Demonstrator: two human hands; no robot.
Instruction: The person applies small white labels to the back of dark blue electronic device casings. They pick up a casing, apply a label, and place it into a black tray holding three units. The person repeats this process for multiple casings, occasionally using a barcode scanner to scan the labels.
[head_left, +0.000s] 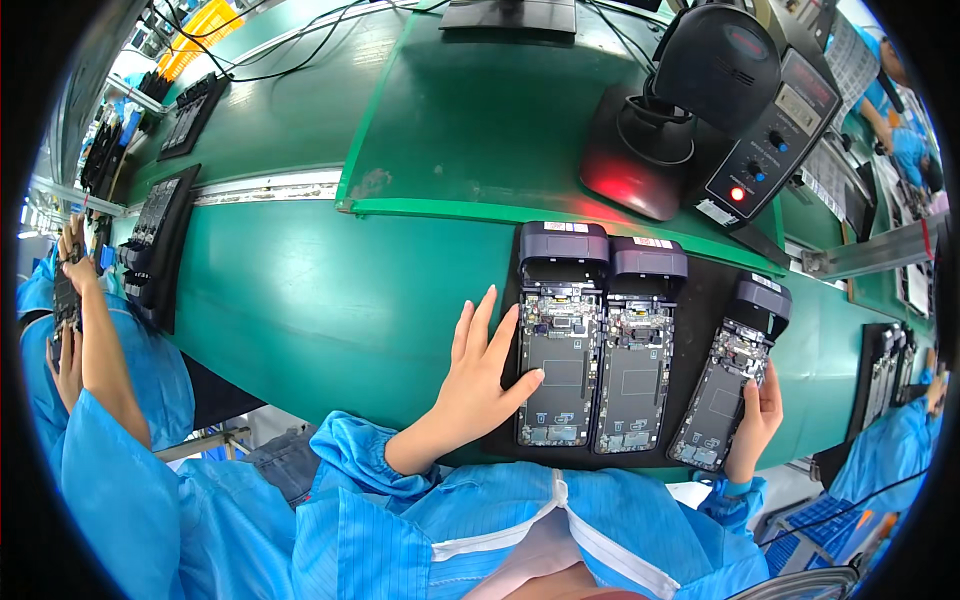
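Observation:
Three opened phones with bare circuit boards and dark batteries lie on a black mat (694, 335), each with a dark purple-black frame piece raised at its far end. The left phone (556, 365) and the middle phone (632, 380) sit side by side. My left hand (480, 368) rests by the left phone, fingers spread and thumb tip over its left edge. At the mat's right side the right phone (722, 385) is tilted, its near end toward the left. My right hand (758, 425) grips its right edge, thumb on top; the finger undersides are hidden.
Beyond the mat stand a black scanner (715, 65) on a red-lit base and a control box (775, 140) with knobs. A raised green strip (450, 208) crosses the bench. Another black tray (160, 245) lies left, near a co-worker's hands (75, 270). Cables (290, 68) run behind.

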